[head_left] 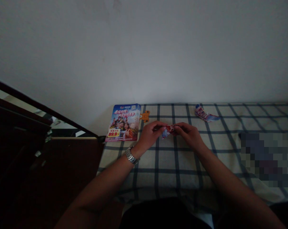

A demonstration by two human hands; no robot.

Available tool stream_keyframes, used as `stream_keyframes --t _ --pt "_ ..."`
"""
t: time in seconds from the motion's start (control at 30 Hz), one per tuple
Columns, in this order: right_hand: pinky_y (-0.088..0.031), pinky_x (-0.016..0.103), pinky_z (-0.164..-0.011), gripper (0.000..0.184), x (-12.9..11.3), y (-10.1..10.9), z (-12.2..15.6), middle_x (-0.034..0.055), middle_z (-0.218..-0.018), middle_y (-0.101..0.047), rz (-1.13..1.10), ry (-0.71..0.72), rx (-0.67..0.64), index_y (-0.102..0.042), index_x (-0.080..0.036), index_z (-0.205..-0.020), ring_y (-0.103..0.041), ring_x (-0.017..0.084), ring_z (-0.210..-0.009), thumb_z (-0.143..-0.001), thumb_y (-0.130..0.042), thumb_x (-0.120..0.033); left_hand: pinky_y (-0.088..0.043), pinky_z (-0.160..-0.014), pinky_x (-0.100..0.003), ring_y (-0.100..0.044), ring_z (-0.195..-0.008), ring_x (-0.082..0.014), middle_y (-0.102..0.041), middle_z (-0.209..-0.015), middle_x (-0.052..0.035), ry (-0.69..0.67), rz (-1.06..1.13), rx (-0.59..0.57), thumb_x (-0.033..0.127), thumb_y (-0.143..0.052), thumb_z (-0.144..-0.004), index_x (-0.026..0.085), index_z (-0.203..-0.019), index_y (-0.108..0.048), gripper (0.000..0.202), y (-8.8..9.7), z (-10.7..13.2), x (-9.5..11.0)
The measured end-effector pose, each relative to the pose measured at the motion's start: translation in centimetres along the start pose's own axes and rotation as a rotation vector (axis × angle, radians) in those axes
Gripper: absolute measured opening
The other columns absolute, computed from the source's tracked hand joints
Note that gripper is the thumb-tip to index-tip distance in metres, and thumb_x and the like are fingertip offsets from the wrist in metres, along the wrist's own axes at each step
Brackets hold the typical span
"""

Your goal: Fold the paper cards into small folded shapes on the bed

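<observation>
My left hand and my right hand meet over a checked cloth. Both pinch a small folded piece of red, white and blue printed paper between their fingertips. A metal watch sits on my left wrist. A second folded paper piece in the same colours lies on the cloth farther back and to the right, apart from both hands.
A stack of colourful flyers lies at the cloth's far left corner, with a small orange paper shape beside it. Dark wooden furniture stands to the left. A white wall rises behind. A blurred patch covers the right.
</observation>
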State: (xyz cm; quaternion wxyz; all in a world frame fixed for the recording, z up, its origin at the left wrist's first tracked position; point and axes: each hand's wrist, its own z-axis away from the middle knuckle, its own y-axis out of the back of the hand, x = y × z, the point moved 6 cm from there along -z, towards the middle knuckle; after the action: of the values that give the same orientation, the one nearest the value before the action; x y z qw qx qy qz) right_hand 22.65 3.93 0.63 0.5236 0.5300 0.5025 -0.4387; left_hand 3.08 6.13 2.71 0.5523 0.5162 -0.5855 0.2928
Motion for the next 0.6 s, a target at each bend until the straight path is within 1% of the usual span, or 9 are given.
stream_keyframes --t 0.1,0.23,0.5,0.6 --pt "-0.064 0.038 -0.077 0.039 0.01 0.08 0.01 0.0062 -0.089 -0.08 0.025 -0.006 -0.002 -0.076 -0.021 -0.099 -0.076 0.023 -0.079 -0.091 -0.072 -0.059 -0.06 -0.087 -0.031 -0.074 -0.094 -0.0187 -0.079 -0.103 -0.0053 0.0 0.02 -0.008 0.035 -0.069 -0.097 0.02 -0.106 -0.075 0.018 -0.09 0.02 -0.08" --pt "-0.064 0.038 -0.074 0.042 -0.1 0.14 0.01 0.0062 -0.083 -0.079 0.044 -0.019 0.005 -0.076 -0.021 -0.095 -0.075 0.023 -0.076 -0.09 -0.071 -0.062 -0.06 -0.087 -0.031 -0.074 -0.093 -0.0187 -0.078 -0.101 -0.0058 -0.009 0.002 -0.013 0.036 -0.069 -0.098 0.02 -0.106 -0.075 0.019 -0.13 0.0 -0.14" --pt "-0.061 0.037 -0.073 0.041 -0.24 0.03 0.06 0.0057 -0.078 -0.078 0.075 -0.013 -0.027 -0.075 -0.021 -0.092 -0.074 0.023 -0.074 -0.091 -0.07 -0.061 -0.058 -0.083 -0.029 -0.073 -0.089 -0.017 -0.076 -0.098 -0.0051 -0.027 -0.026 -0.027 0.036 -0.067 -0.099 0.019 -0.105 -0.072 0.019 -0.35 0.13 -0.81" --pt "-0.061 0.036 -0.074 0.04 -0.17 -0.06 0.12 0.0059 -0.081 -0.078 0.094 -0.009 -0.049 -0.076 -0.021 -0.093 -0.074 0.023 -0.075 -0.092 -0.069 -0.06 -0.057 -0.082 -0.029 -0.072 -0.09 -0.0165 -0.075 -0.099 -0.0045 -0.044 -0.065 -0.05 0.034 -0.064 -0.1 0.02 -0.106 -0.07 0.017 -0.58 0.32 -0.86"
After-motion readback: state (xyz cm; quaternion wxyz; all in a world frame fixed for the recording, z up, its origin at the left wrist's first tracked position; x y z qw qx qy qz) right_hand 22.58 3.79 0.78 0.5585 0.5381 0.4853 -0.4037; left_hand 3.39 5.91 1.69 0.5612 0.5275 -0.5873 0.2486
